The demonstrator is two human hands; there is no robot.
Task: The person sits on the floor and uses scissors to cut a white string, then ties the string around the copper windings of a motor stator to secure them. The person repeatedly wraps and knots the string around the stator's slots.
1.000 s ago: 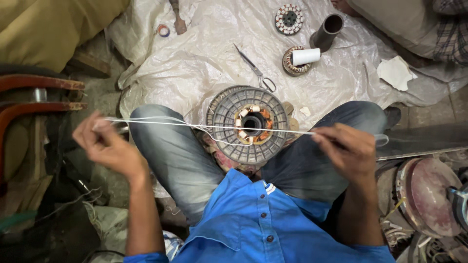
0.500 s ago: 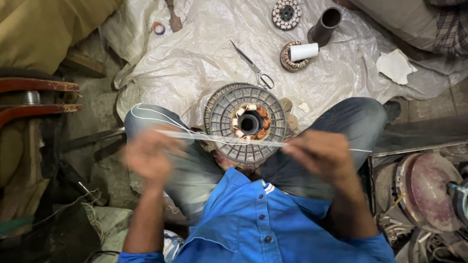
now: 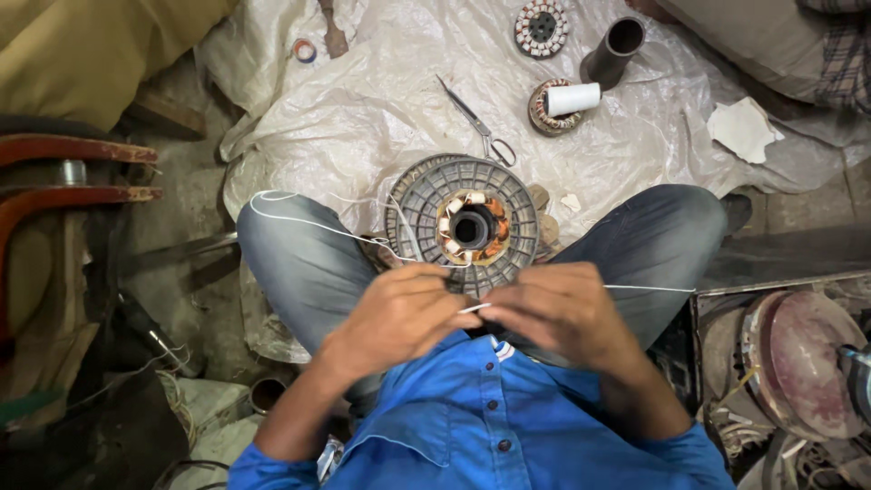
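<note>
A: Hands first?

B: Left hand [image 3: 399, 313] and right hand [image 3: 558, 308] meet in front of the blue shirt [image 3: 472, 417], over the lap. Both sets of fingers are pressed together, pinching a white string [image 3: 308, 222] between them. A short bit of it shows in the gap between the hands.

A: Where does the string run?

B: From the left hand it goes up over the left knee, loops at the edge of the plastic sheet [image 3: 381, 109], and comes back toward the round grey motor part [image 3: 472, 227]. Another thin run goes out from the right hand across the right thigh.

A: Motor part?

B: On the floor between the knees, just above the hands. Ribbed grey ring, copper windings round a dark centre hole.

A: Other stuff?

B: Scissors [image 3: 476, 122] on the sheet just above the motor part. White thread spool [image 3: 572, 98] lying on a small wound core, dark tube [image 3: 615, 47] next to it. Another small core [image 3: 542, 27] at the top. Small tape roll [image 3: 304, 50] top left. Scrap of white paper [image 3: 742, 129] on the right.
</note>
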